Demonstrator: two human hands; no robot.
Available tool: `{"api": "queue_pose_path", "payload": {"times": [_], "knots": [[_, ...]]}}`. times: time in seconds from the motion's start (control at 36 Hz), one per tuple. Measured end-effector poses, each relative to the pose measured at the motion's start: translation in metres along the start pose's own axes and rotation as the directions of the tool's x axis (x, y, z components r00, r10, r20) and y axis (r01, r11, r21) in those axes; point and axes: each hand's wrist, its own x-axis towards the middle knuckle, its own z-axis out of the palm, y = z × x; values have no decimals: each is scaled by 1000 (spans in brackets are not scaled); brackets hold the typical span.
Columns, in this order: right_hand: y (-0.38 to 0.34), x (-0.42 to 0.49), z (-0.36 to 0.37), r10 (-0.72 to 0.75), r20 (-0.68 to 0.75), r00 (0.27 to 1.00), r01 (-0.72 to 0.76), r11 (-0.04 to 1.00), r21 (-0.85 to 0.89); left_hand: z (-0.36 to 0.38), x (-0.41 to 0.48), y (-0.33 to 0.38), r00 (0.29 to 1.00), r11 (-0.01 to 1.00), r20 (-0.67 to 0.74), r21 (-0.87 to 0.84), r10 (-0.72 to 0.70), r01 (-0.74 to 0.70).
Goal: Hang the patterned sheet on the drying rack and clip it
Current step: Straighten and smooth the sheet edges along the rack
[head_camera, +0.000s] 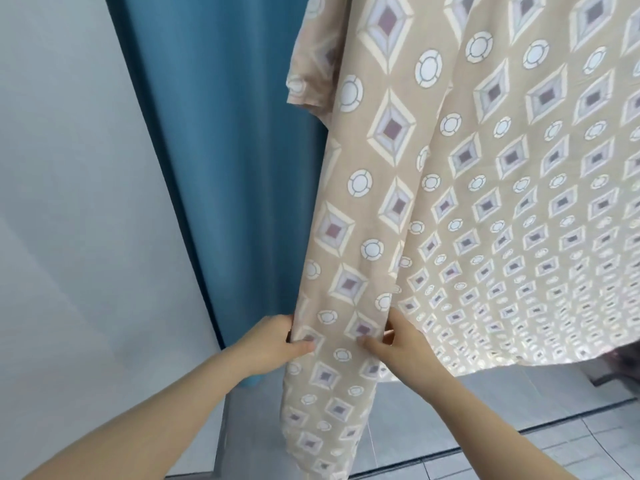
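Beside blue curtain (214, 140), both hands' grip on hanging patterned sheet (450, 188).

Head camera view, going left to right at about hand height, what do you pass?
Pale wall → blue curtain → left hand gripping the sheet's edge → right hand pinching a fold → patterned sheet spreading right.

Looks like a home laundry or balcony corner. Blue curtain (221, 168) hanging floor-length at eleven o'clock against a plain pale wall (69, 168) at nine, grey floor tiles (519, 445) down at five. Beige patterned sheet (485, 202) draped from above across twelve to three, its top out of frame, backlit low at four as if by daylight.
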Motion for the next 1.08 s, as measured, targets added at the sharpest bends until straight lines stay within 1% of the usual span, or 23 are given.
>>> {"api": "queue_pose_path", "payload": {"times": [0.08, 0.14, 0.19, 0.25, 0.28, 0.31, 0.33, 0.36, 0.42, 0.44, 0.47, 0.5, 0.53, 0.58, 0.64, 0.72, 0.75, 0.81, 0.86, 0.89, 0.94, 1.0, 1.08], "knots": [[11, 0, 2, 30, 12, 999, -29, 999, -36, 1, 2, -7, 992, 995, -124, 90, -27, 38], [16, -1, 5, 39, 8, 999, -39, 998, -39, -8, 5, -16, 964, 995, -257, 54, -63, 80], [22, 0, 6, 57, 6, 998, -57, 998, -33, -17, 9, -28, 886, 992, -447, -86, -121, 92], [27, -2, 6, 68, 1, 998, -68, 998, -14, -21, 11, -34, 771, 978, -608, -183, -191, 98], [30, -2, 5, 75, 2, 997, -75, 997, -4, -21, 12, -36, 732, 972, -643, -200, -224, 121], [33, -4, 5, 83, 7, 997, -83, 997, 2, -19, 13, -38, 717, 968, -653, -204, -245, 145], [35, -5, 4, 93, 9, 996, -93, 996, 4, -15, 14, -39, 733, 959, -619, -217, -280, 183], [39, -5, 4, 105, 11, 994, -105, 995, 1, -9, 16, -42, 773, 950, -556, -234, -304, 205], [45, -6, 4, 121, 13, 993, -121, 993, -12, 6, 18, -48, 883, 937, -338, -244, -324, 251], [48, -5, 4, 129, 14, 992, -129, 991, -16, 14, 16, -47, 922, 933, -212, -238, -323, 272], [50, -5, 4, 139, 16, 990, -139, 990, -16, 21, 14, -44, 943, 929, -99, -232, -317, 288], [53, -5, 5, 150, 22, 988, -150, 989, -11, 27, 13, -42, 951, 927, -28, -233, -309, 294], [55, -5, 6, 162, 30, 986, -162, 987, -5, 33, 14, -42, 959, 931, -3, -240, -285, 276], [59, -5, 8, 183, 44, 982, -183, 983, 5, 39, 14, -35, 966, 936, 4, -247, -258, 251], [63, -5, 11, 200, 56, 978, -200, 980, 4, 45, 15, -27, 969, 947, 46, -206, -241, 245], [67, -6, 16, 211, 72, 975, -211, 977, -2, 61, 12, -14, 965, 947, 187, -228, -186, 227], [68, -5, 18, 210, 75, 975, -211, 978, -4, 67, 12, -11, 970, 949, 191, -250, -148, 194], [68, -5, 21, 208, 79, 975, -208, 978, -7, 79, 16, -6, 989, 935, 134, -340, -62, 104], [72, -3, 13, 205, 83, 975, -206, 979, -7, 90, 26, 4, 997, 917, 34, -389, -74, 81], [74, -2, 9, 204, 84, 975, -204, 979, -12, 93, 31, 7, 995, 931, -31, -357, -93, 76], [79, -1, 6, 211, 80, 974, -209, 977, -27, 93, 37, 9, 987, 976, -127, -204, -97, 70], [85, 0, 3, 228, 80, 970, -227, 974, -16, 91, 40, 5, 983, 989, -154, -129, -96, 76], [90, 0, 2, 255, 88, 963, -256, 967, 3, 82, 40, -2, 983, 990, -155, -120, -97, 79]]}}
